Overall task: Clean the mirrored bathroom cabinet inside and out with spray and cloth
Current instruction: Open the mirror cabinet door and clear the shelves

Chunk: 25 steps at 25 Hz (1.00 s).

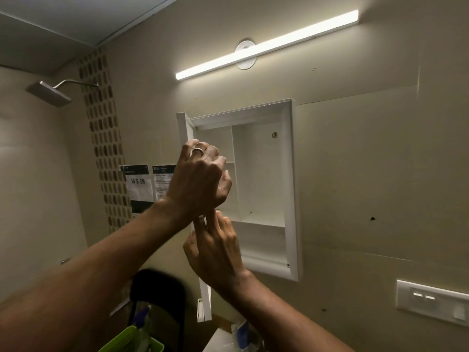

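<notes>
Before the open bathroom cabinet (pixel 258 174) on the wall, our left hand (pixel 200 179) curls at the door edge (pixel 186 130) and our right hand (pixel 215 247) lifts loose fingers below it; whether either grips anything we cannot tell. Holding no cloth, we risk smearing or straining the door.

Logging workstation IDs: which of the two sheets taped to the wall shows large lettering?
The left sheet, nearer the mosaic tile strip, reads "WS 09" in big letters; the right sheet carries only small print.

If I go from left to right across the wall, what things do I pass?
Shower head → tile strip → paper signs → open cabinet → switch panel.
</notes>
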Each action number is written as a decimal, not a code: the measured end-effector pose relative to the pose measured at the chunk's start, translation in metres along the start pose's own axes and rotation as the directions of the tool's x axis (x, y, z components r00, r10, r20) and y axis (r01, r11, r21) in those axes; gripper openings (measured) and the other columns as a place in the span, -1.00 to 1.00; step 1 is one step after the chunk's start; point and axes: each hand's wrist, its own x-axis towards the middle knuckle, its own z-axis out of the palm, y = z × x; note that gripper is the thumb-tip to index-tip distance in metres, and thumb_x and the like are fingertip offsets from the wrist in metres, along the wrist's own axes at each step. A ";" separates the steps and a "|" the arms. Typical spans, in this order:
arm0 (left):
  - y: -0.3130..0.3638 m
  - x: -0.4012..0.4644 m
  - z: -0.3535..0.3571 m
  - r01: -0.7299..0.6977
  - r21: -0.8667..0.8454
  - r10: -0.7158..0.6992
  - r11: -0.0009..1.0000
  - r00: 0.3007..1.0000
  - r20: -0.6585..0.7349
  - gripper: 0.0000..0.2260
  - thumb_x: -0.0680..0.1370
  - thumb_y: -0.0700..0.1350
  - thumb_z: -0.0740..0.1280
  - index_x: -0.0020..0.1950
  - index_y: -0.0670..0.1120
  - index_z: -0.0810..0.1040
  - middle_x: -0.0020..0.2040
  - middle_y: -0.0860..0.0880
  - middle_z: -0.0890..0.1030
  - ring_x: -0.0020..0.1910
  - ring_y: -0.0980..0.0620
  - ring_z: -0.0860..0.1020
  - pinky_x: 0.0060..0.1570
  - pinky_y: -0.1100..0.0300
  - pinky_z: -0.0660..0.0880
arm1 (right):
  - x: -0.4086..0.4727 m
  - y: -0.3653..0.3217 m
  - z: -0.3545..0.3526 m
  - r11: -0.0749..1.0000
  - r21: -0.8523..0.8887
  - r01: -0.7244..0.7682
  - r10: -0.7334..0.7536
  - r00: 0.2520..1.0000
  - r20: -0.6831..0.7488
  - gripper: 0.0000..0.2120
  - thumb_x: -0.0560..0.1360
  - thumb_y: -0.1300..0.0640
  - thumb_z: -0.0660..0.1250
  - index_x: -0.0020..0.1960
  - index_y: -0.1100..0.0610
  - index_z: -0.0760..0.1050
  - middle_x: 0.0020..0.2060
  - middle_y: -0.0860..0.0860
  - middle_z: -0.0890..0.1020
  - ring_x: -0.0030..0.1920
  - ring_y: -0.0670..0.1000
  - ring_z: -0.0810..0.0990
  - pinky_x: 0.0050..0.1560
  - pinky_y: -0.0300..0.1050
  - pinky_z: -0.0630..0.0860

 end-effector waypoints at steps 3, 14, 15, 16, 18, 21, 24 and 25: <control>-0.015 -0.007 0.004 0.017 0.013 -0.016 1.000 1.000 -0.024 -0.60 0.55 0.08 0.20 0.13 -0.14 0.68 0.16 -0.15 0.67 0.23 -0.16 0.57 0.45 -0.13 0.24 | 0.005 -0.014 0.013 1.000 0.013 0.017 -0.017 0.999 0.036 -0.53 0.55 0.12 0.26 0.45 0.17 0.38 0.31 0.15 0.44 0.09 0.10 0.51 0.04 0.03 0.52; -0.118 -0.063 0.016 0.225 0.009 -0.225 0.974 0.974 -0.039 -0.46 0.49 -0.03 0.26 0.43 -0.26 0.50 0.55 -0.28 0.33 0.55 -0.25 0.28 0.48 -0.16 0.35 | 0.029 -0.073 0.094 0.997 0.017 0.079 -0.080 0.985 0.156 -0.54 0.55 0.20 0.32 0.43 0.12 0.37 0.10 0.10 0.56 -0.03 0.09 0.53 -0.09 0.01 0.54; -0.127 -0.069 0.018 0.252 -0.015 -0.253 0.968 0.967 -0.036 -0.40 0.50 -0.05 0.29 0.50 -0.28 0.41 0.59 -0.26 0.27 0.56 -0.24 0.27 0.45 -0.15 0.39 | 0.032 -0.076 0.101 0.997 0.024 0.070 -0.073 0.981 0.181 -0.53 0.55 0.23 0.32 0.45 0.12 0.37 0.07 0.10 0.55 -0.05 0.09 0.52 -0.09 0.00 0.52; -0.135 -0.075 0.022 0.279 -0.040 -0.280 0.959 0.959 -0.037 -0.36 0.50 -0.08 0.31 0.55 -0.29 0.33 0.63 -0.24 0.20 0.57 -0.25 0.27 0.42 -0.14 0.41 | 0.035 -0.079 0.109 0.997 0.026 0.068 -0.072 0.977 0.202 -0.53 0.54 0.25 0.32 0.44 0.12 0.38 0.05 0.09 0.54 -0.08 0.08 0.50 -0.11 0.00 0.51; -0.151 -0.086 0.032 0.333 -0.093 -0.338 0.938 0.940 -0.040 -0.31 0.51 -0.11 0.34 0.60 -0.29 0.23 0.66 -0.21 0.11 0.57 -0.26 0.26 0.41 -0.09 0.41 | 0.040 -0.085 0.124 0.997 0.031 0.067 -0.073 0.968 0.239 -0.53 0.51 0.30 0.32 0.41 0.14 0.41 0.01 0.09 0.54 -0.10 0.09 0.49 -0.14 -0.01 0.49; -0.173 -0.094 0.048 0.395 -0.152 -0.402 0.906 0.916 -0.012 -0.30 0.53 -0.12 0.33 0.63 -0.27 0.17 0.67 -0.19 0.07 0.59 -0.23 0.22 0.48 -0.04 0.34 | 0.048 -0.095 0.148 0.998 0.032 0.061 -0.068 0.955 0.289 -0.48 0.46 0.35 0.30 0.41 0.17 0.42 0.02 0.11 0.54 -0.10 0.11 0.49 -0.14 -0.01 0.46; -0.189 -0.095 0.062 0.437 -0.199 -0.442 0.877 0.897 0.022 -0.31 0.55 -0.12 0.32 0.64 -0.24 0.17 0.68 -0.16 0.05 0.62 -0.17 0.19 0.52 0.01 0.29 | 0.054 -0.100 0.168 0.999 0.011 0.039 -0.040 0.948 0.316 -0.47 0.41 0.37 0.36 0.37 0.19 0.46 -0.03 0.12 0.55 -0.13 0.14 0.52 -0.18 0.00 0.45; -0.192 -0.094 0.066 0.451 -0.223 -0.457 0.864 0.889 0.029 -0.31 0.55 -0.12 0.32 0.64 -0.23 0.17 0.68 -0.15 0.04 0.62 -0.15 0.18 0.52 0.04 0.28 | 0.056 -0.101 0.174 0.999 0.007 0.033 -0.034 0.943 0.332 -0.46 0.41 0.38 0.35 0.38 0.20 0.45 -0.02 0.13 0.55 -0.12 0.15 0.52 -0.16 0.01 0.45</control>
